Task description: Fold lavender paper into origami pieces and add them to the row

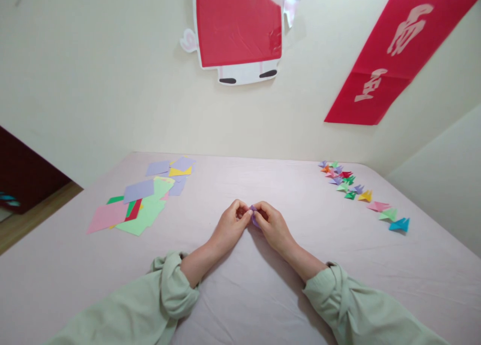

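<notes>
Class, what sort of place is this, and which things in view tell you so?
Probably a room in a home, used here for paper folding. Red decorations hang on the wall, and loose coloured sheets and small folded paper shapes sit on the cloth-covered surface.

On the table [255, 177], a hand could pass along the far edge between the paper sheets [141, 190] inside the left edge and the folded papers [379, 206] slanting from near the far right corner. The wall [263, 122] bounds that edge. The left hand [231, 224] and right hand [273, 227] block mid-table, with room on either side.
</notes>
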A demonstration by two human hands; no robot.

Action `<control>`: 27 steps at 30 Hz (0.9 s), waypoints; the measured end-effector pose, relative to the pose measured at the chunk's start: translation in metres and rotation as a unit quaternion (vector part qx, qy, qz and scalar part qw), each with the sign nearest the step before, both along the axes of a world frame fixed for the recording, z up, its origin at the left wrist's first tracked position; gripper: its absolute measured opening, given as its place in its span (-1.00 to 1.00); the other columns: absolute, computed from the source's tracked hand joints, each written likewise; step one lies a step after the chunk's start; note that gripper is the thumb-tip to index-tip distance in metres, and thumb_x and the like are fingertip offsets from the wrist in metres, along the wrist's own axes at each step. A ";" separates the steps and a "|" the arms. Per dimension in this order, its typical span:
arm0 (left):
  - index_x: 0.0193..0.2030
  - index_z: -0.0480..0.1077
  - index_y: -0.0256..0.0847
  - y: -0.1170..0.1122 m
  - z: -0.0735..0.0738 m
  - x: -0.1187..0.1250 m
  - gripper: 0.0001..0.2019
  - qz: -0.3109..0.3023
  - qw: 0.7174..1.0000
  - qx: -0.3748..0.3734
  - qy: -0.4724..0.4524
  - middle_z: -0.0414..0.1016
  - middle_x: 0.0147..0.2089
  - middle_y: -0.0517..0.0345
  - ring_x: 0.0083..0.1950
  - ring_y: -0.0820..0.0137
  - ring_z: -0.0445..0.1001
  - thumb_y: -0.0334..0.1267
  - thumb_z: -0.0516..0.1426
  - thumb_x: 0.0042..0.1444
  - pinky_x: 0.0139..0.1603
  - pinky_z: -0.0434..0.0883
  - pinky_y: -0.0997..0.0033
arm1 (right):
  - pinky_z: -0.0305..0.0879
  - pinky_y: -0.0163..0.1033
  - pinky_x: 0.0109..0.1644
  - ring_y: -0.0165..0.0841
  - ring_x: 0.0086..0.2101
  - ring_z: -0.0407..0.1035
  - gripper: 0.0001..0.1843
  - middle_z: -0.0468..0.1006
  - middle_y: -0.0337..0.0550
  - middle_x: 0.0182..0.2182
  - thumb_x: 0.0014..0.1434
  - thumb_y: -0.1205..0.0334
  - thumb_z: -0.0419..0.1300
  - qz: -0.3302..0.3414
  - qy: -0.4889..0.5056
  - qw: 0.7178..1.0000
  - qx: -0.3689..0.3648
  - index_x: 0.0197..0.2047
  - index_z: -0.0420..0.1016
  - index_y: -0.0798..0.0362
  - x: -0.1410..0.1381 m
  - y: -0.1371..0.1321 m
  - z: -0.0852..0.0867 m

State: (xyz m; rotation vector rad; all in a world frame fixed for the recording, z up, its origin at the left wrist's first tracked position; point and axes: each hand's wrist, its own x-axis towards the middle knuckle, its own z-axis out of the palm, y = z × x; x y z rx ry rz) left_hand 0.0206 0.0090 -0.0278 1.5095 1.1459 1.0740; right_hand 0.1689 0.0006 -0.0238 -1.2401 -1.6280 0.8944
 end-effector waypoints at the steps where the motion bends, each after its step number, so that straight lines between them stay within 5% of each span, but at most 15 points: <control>1: -0.32 0.30 -0.21 0.000 0.000 0.000 -0.88 -0.001 1.000 -0.005 -0.005 0.36 -0.39 0.26 -0.37 0.47 0.35 -0.22 0.11 0.14 -0.30 0.30 0.48 | 0.23 -0.28 -0.26 -0.36 -0.37 0.34 -0.85 0.48 -0.22 -0.39 0.19 0.25 0.05 0.001 0.004 1.000 -0.001 -0.29 0.44 0.05 0.000 0.000 -0.001; 9: -0.33 0.31 -0.22 0.000 0.006 0.004 -0.88 0.007 1.000 -0.015 0.001 0.38 -0.37 0.24 -0.33 0.45 0.36 -0.22 0.13 0.11 -0.26 0.31 0.46 | 0.21 -0.32 -0.38 -0.39 -0.46 0.31 -0.94 0.41 -0.31 -0.48 0.16 0.22 0.10 -0.011 0.053 0.998 -0.011 -0.32 0.28 0.01 -0.001 0.000 -0.004; 17: -0.31 0.30 -0.22 -0.001 0.007 0.009 -0.89 0.029 0.999 -0.019 -0.020 0.39 -0.35 0.24 -0.33 0.46 0.39 -0.24 0.13 0.11 -0.25 0.33 0.46 | 0.30 -0.28 -0.29 -0.37 -0.37 0.40 -0.92 0.50 -0.21 -0.31 0.17 0.22 0.11 -0.016 0.116 0.993 -0.015 -0.26 0.35 0.03 -0.001 0.002 -0.006; 27: -0.15 0.20 -0.19 -0.009 0.005 0.032 -0.71 0.038 0.974 -0.123 -0.189 0.49 -0.27 0.14 -0.34 0.46 0.49 -0.14 0.18 0.11 -0.26 0.42 0.42 | 0.30 -0.30 -0.38 -0.40 -0.43 0.36 -0.88 0.51 -0.20 -0.37 0.12 0.16 0.19 -0.039 0.197 0.979 -0.024 -0.32 0.40 0.04 -0.002 0.006 -0.002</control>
